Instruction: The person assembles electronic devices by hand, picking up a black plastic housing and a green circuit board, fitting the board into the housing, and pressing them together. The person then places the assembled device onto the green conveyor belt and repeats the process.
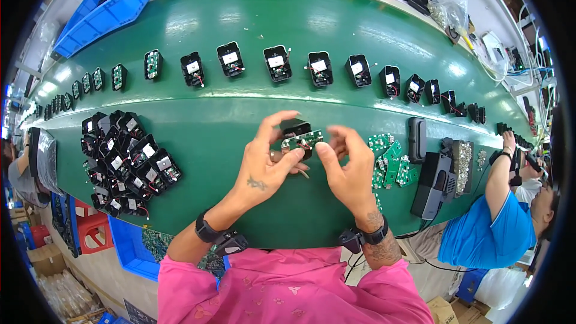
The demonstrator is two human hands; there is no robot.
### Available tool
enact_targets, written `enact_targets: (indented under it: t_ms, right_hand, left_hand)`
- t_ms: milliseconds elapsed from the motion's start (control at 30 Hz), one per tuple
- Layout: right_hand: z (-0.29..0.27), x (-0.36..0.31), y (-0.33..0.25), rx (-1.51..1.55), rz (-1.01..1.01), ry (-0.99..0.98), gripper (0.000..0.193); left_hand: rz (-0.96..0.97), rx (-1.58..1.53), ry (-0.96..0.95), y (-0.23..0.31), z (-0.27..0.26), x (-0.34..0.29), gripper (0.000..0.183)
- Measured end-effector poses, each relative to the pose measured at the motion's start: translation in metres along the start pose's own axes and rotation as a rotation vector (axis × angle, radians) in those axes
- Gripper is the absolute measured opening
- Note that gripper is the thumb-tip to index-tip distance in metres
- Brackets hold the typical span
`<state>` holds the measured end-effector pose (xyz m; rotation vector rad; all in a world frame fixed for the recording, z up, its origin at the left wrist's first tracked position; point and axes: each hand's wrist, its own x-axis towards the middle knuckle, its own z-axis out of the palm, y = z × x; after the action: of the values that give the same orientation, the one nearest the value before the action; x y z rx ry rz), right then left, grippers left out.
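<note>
My left hand (pixel 264 165) grips a small black plastic housing (pixel 294 126) over the middle of the bench. At the front of the housing is a green circuit board (pixel 310 138), tilted, with my left thumb pressed on it. A few thin wires show by the board. My right hand (pixel 348 165) is at the right end of the board, thumb and fingers apart; whether the thumb touches the board I cannot tell. To the left lies a heap of black housings (pixel 144 152) with wires. Right of my right hand are several loose green circuit boards (pixel 391 165).
A row of black housings (pixel 230 60) runs along the green bench (pixel 204 105). On the right are a grey-black powered tool (pixel 432 186), a black case (pixel 417 139) and a tray of small metal parts (pixel 462 165). A blue bin (pixel 111 12) stands far left; a person in blue (pixel 489 231) sits right.
</note>
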<state>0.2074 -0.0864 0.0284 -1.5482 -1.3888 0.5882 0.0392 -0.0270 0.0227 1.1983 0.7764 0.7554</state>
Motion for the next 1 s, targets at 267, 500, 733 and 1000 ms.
enact_targets:
  t_ms: [267, 500, 733, 1000]
  right_hand:
    - [-0.008, -0.005, 0.012, 0.338, 0.169, -0.084, 0.009]
    - [-0.004, -0.005, 0.014, 0.324, 0.038, -0.106, 0.006]
    - [-0.010, 0.000, 0.010, 0.188, 0.008, -0.284, 0.019]
    - [-0.009, -0.001, 0.006, 0.076, -0.020, -0.180, 0.021]
  left_hand:
    - [-0.001, 0.139, -0.071, -0.003, -0.003, 0.002, 0.063]
    - [0.001, 0.053, -0.052, -0.004, 0.005, 0.000, 0.057]
    - [0.220, 0.421, 0.135, -0.011, 0.005, -0.002, 0.055]
    - [0.232, 0.333, 0.067, -0.014, 0.011, 0.000, 0.059]
